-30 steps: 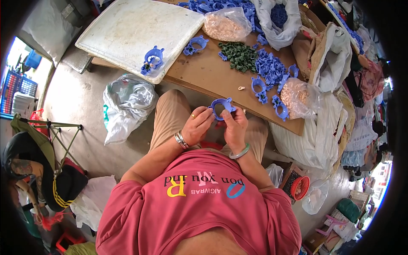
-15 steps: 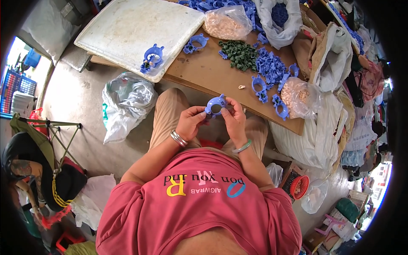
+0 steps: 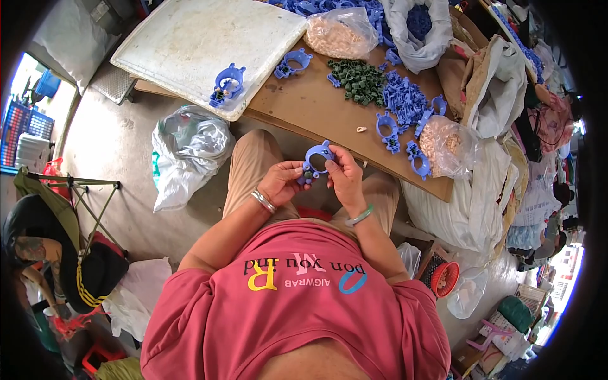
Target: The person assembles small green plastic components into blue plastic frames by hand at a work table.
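Note:
Above my lap I hold a blue plastic ring-shaped part (image 3: 316, 151) with small ears on its rim and a dark piece at its lower end. My left hand (image 3: 283, 182) pinches the lower left of it between thumb and fingers. On the other side my right hand (image 3: 344, 172) grips the ring's right edge, thumb over the rim. A small cream-coloured piece (image 3: 361, 129) lies on the brown tabletop (image 3: 285, 107) near its front edge. Similar blue ring parts (image 3: 386, 125) lie to the right, next to a heap of small blue pieces (image 3: 403, 95) and a heap of dark green pieces (image 3: 358, 81).
A white board (image 3: 202, 38) covers the table's left, with a finished-looking blue ring part (image 3: 229, 81) on it. Clear bags of cream pieces (image 3: 342, 35) sit on the table. A white plastic bag (image 3: 193, 155) stands on the floor. At far left sits another person (image 3: 38, 253).
The blue ring part has turned in my hands, so its lower end with the dark piece now shows. My right hand has shifted its grip along the rim.

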A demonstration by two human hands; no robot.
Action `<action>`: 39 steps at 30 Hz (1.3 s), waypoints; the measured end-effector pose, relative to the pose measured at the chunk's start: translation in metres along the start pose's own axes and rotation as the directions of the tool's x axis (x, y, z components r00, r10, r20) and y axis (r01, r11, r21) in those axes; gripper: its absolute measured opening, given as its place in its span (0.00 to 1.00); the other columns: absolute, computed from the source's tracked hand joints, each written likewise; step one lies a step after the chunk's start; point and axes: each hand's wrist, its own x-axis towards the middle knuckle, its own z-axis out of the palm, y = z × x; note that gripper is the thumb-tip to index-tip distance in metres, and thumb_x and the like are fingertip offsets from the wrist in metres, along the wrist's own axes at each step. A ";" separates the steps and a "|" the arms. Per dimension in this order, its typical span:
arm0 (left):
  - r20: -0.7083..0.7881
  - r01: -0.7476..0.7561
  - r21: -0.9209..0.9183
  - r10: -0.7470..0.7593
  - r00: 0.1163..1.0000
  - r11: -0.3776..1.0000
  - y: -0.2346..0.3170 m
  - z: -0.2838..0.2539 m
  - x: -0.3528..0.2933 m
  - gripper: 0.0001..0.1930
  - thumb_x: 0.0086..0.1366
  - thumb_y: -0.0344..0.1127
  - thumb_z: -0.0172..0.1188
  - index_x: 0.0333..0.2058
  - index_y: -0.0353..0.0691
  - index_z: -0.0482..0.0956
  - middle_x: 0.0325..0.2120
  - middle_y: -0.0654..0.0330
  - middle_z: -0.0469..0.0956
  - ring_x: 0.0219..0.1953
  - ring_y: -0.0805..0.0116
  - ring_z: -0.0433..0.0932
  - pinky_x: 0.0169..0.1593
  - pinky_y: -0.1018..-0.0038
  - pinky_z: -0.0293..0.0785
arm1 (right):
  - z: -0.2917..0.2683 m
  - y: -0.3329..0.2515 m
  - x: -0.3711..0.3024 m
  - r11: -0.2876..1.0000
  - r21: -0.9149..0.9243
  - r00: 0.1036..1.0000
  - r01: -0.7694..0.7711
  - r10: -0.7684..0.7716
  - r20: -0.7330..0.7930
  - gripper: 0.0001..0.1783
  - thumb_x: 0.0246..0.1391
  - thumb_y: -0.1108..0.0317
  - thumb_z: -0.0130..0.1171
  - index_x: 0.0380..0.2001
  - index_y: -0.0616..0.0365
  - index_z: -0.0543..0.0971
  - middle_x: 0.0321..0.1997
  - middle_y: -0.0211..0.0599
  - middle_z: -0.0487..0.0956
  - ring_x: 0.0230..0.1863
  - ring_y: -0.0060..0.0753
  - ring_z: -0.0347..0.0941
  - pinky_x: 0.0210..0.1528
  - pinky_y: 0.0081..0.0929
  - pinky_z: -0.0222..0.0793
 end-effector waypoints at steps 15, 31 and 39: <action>-0.136 0.024 0.008 -0.023 0.990 1.000 -0.005 -0.003 0.004 0.13 0.59 0.27 0.51 0.43 0.31 0.70 0.35 0.54 0.75 0.36 0.63 0.75 0.36 0.71 0.73 | -0.003 0.011 0.003 0.990 -0.141 0.999 0.016 -0.022 -0.036 0.16 0.52 0.71 0.51 0.46 0.60 0.70 0.24 0.24 0.70 0.18 0.11 0.60 0.17 0.11 0.58; 0.087 0.108 -0.084 -0.101 0.991 0.991 0.003 0.020 -0.005 0.16 0.59 0.30 0.51 0.45 0.28 0.68 0.36 0.53 0.74 0.36 0.65 0.74 0.36 0.72 0.73 | -0.013 0.016 0.005 0.798 0.412 0.897 -0.440 0.367 0.248 0.08 0.47 0.65 0.59 0.28 0.59 0.78 0.20 0.26 0.73 0.16 0.17 0.63 0.16 0.13 0.54; 0.035 0.169 -0.094 -0.166 0.985 0.981 0.000 0.018 -0.005 0.15 0.61 0.31 0.49 0.45 0.28 0.68 0.36 0.51 0.73 0.36 0.61 0.73 0.36 0.71 0.72 | -0.020 0.027 0.006 0.847 0.383 0.921 -0.369 0.276 0.276 0.08 0.39 0.70 0.65 0.26 0.59 0.79 0.22 0.26 0.75 0.18 0.17 0.66 0.17 0.14 0.56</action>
